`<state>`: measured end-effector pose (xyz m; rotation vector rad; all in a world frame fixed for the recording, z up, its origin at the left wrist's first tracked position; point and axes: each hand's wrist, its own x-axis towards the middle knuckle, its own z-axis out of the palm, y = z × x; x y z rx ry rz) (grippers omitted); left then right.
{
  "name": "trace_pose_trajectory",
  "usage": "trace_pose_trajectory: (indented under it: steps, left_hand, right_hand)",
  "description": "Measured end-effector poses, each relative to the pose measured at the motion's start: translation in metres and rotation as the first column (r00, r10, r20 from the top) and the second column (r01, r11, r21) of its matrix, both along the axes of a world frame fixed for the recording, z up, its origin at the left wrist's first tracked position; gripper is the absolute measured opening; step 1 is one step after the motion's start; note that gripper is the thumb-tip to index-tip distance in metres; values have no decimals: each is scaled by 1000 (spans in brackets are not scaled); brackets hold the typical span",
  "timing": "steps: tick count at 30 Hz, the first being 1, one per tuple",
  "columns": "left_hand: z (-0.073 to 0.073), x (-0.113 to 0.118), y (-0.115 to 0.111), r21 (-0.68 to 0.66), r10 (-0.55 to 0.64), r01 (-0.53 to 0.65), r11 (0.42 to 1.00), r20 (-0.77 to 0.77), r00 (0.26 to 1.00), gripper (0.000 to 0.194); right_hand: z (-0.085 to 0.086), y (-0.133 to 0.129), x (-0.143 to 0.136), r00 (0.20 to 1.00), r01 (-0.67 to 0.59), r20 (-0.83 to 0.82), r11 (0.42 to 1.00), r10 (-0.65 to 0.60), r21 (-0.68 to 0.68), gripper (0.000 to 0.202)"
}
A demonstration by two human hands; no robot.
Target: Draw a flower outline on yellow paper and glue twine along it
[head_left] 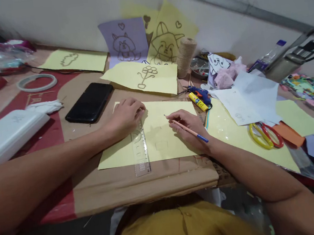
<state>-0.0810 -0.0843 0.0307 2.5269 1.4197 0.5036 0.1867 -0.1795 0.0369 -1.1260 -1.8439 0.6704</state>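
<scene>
A sheet of yellow paper (164,131) lies in front of me, with a small faint rectangle and light marks drawn on it. My right hand (188,127) grips a pencil (188,130), its dark tip pointing up and left just above or on the sheet; contact cannot be made out. My left hand (126,115) rests on the sheet's upper left, fingers curled together over the upper end of a clear stencil ruler (140,152). The ruler runs toward me, past the paper's near edge. The hand hides its far end.
A black phone (89,103) and a roll of tape (36,82) lie left. Behind are a flower drawing (152,76) and a twine spool (186,56). At right are a yellow glue stick (198,101), red-and-yellow scissors (265,135) and loose papers. The cardboard-covered edge (143,193) is nearest me.
</scene>
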Motion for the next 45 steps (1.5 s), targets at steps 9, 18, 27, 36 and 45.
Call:
trace_pose_trajectory:
  steps: [9, 18, 27, 36, 45]
  left_hand:
    - [2, -2, 2, 50, -28, 29, 998, -15, 999, 30]
    - [1, -2, 5, 40, -18, 18, 999, -1, 1000, 29]
    - [-1, -4, 9, 47, -29, 31, 998, -42, 999, 35]
    - [8, 3, -1, 10, 15, -14, 1000, -51, 999, 27]
    - [1, 2, 2, 43, 30, -28, 999, -49, 998, 25]
  right_hand:
    - [-2, 2, 0, 998, 46, -30, 988, -51, -147, 26]
    - [-1, 4, 0, 1000, 11, -20, 984, -14, -177, 33]
    - [6, 4, -2, 998, 7, 57, 989, 1, -147, 33]
    - [9, 1, -1, 994, 28, 104, 992, -16, -121, 23]
    - [5, 1, 5, 997, -51, 49, 985, 60, -168, 26]
